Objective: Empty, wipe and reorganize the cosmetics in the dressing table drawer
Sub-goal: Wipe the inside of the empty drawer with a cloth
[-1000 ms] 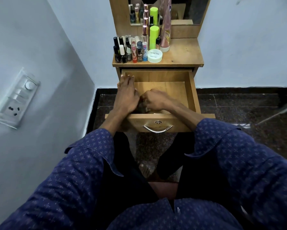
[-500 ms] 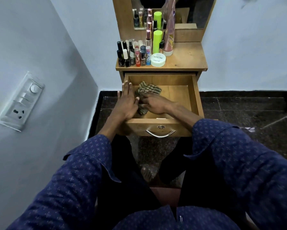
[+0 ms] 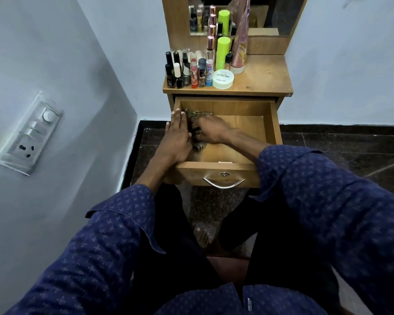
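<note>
While the drawer (image 3: 272,123) stands pulled out from the dressing table (image 3: 264,76), both of the person's hands are down inside its left half. The left hand (image 3: 176,138) lies flat along the left wall, fingers straight and together, their tips near the back left corner. Just beside it, the right hand (image 3: 210,130) has its fingers curled down over a striped, greenish cloth (image 3: 194,115), gripping it against the drawer floor; a bunched end of the cloth shows beyond the knuckles toward the back wall, and another bit peeks out below the hand. What I can see of the drawer floor to the right is bare wood, and a small pale scrap lies against the inside of the front panel. A curved metal handle (image 3: 223,183) sits on the drawer front under a small lock.

Up on the tabletop the cosmetics (image 3: 188,70) are gathered at the left: rows of small nail-polish bottles and tubes, a bright green can (image 3: 223,52), a tall pink tube (image 3: 240,53) standing on its cap, and a round white jar (image 3: 223,79) at the front. A mirror (image 3: 271,14) behind repeats them. A switch panel (image 3: 29,131) is mounted on the left wall.
</note>
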